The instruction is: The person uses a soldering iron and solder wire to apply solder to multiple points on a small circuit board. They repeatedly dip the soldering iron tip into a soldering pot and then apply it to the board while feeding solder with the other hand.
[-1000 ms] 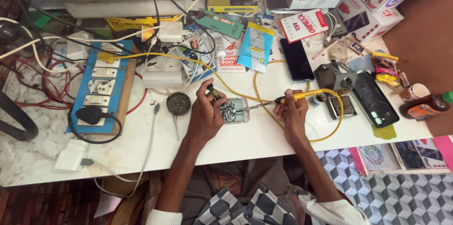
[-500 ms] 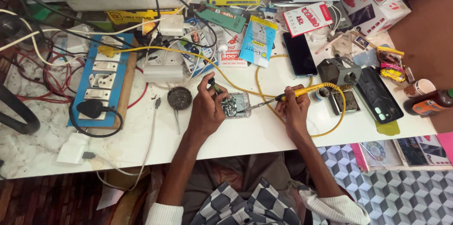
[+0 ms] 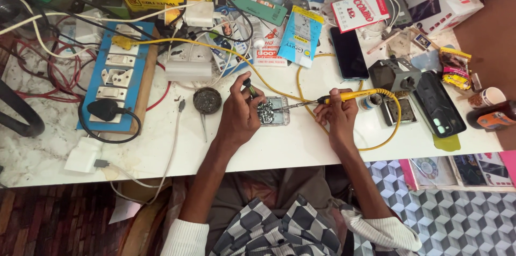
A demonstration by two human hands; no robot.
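1. Right now my right hand [image 3: 337, 116] has a closed grip on the yellow soldering iron [image 3: 344, 96], tip on the small circuit board [image 3: 271, 111].
2. Left hand [image 3: 242, 113] pinches a thin dark tool [image 3: 249, 88] over that board.
3. Board lies flat on the white desk [image 3: 279, 146], beside a round solder tin [image 3: 207, 100].

Bare tabletop [image 3: 301, 146] nearside; yellow cord [image 3: 384, 132] loops right.

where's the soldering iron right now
In the head view, the yellow-handled soldering iron is in the right hand, right of centre on the white table, its tip pointing left at the small circuit board beside the left hand.
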